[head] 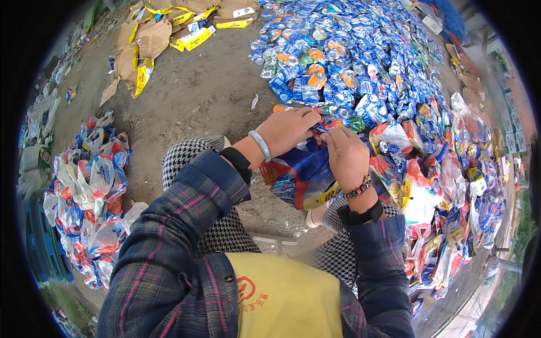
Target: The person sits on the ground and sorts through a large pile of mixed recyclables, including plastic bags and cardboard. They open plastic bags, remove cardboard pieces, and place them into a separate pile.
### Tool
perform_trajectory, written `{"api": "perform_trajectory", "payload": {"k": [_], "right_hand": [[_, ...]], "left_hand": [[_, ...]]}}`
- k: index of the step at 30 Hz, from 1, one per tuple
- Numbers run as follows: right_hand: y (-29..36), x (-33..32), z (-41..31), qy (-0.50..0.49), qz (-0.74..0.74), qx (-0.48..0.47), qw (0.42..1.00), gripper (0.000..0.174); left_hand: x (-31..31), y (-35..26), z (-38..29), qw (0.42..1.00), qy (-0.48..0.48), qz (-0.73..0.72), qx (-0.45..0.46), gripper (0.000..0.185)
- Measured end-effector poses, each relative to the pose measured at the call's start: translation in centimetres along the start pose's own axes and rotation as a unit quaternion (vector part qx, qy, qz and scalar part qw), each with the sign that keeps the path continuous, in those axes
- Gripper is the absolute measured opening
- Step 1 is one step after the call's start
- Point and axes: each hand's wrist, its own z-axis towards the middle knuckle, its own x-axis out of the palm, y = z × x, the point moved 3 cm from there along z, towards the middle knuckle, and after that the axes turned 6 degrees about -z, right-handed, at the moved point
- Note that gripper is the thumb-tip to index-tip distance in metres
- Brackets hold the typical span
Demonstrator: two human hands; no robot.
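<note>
Between my knees hangs a printed plastic bag (310, 169) in blue, red and yellow, with blue cans showing at its lower left. My left hand (287, 130), with a pale bangle at the wrist, pinches the bag's gathered top edge. Close beside it, my right hand (347, 158), wearing a beaded bracelet, grips the same edge between thumb and fingers. The bag's opening is partly hidden by my fingers. Just beyond my hands, the near edge of a large heap of crushed drink cans (338, 67) begins, mostly blue with some orange and green.
At my right lies a pile of printed plastic bags (427, 203), some with cans inside. Another pile of crumpled plastic bags (91, 181) rests on the dirt ground (186, 93) at my left. Flattened cardboard (146, 42) with yellow printing is spread at the far left.
</note>
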Motion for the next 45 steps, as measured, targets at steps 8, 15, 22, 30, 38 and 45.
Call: {"api": "perform_trajectory", "payload": {"k": [8,15,22,30,38,45], "right_hand": [[1.8,-0.6,0.5,-0.03,0.05,-0.063,0.996,0.012],[3.2,2.1,-0.8,0.281,0.079,-0.03,0.956,0.032],[4.9,2.3,-0.6,0.205,0.087,-0.147,0.964,0.016],[6.4,0.7,-1.7,0.157,0.154,-0.226,0.949,0.014],[4.9,-0.7,-1.9,0.166,0.204,-0.057,0.963,0.021],[3.8,3.6,-3.4,0.323,0.099,-0.033,0.941,0.023]], "left_hand": [[0.1,2.4,0.2,0.989,0.007,-0.125,-0.082,0.023],[0.7,3.6,-0.5,0.972,-0.039,-0.177,-0.147,0.027],[1.2,5.5,-1.3,0.955,-0.057,-0.111,-0.27,0.028],[1.8,5.4,-1.9,0.972,0.004,-0.023,-0.234,0.014],[1.7,5.7,-1.3,0.983,-0.002,-0.014,-0.183,0.017],[3.2,6.0,-1.1,0.948,0.09,-0.163,-0.26,0.028]]}}
